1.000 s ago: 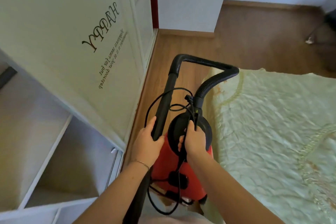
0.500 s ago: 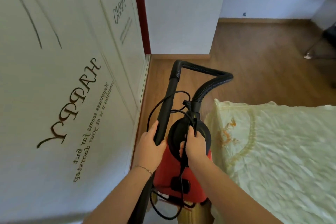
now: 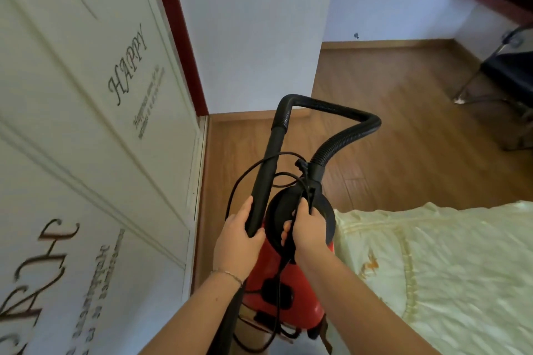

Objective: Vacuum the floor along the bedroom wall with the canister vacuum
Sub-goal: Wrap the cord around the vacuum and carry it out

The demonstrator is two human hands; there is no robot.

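A red canister vacuum (image 3: 291, 277) with a black top hangs in front of me, lifted off the wooden floor (image 3: 383, 135). My left hand (image 3: 238, 242) grips its black rigid tube (image 3: 266, 179). My right hand (image 3: 310, 232) holds the black handle on the canister top, with the power cord (image 3: 251, 173) running under the fingers. The ribbed black hose (image 3: 340, 135) arches from the tube's top over to the canister. The nozzle end is hidden below my arms.
White wardrobe doors (image 3: 86, 124) with "HAPPY" lettering line the left side. A bed with a pale green cover (image 3: 438, 265) fills the lower right. A narrow floor strip runs between them toward a white wall (image 3: 253, 29). A dark chair (image 3: 507, 75) stands far right.
I have moved forward along the wardrobe carrying the vacuum; the open shelves have left view and the bed's corner has dropped lower right. Both hands keep the same grip.
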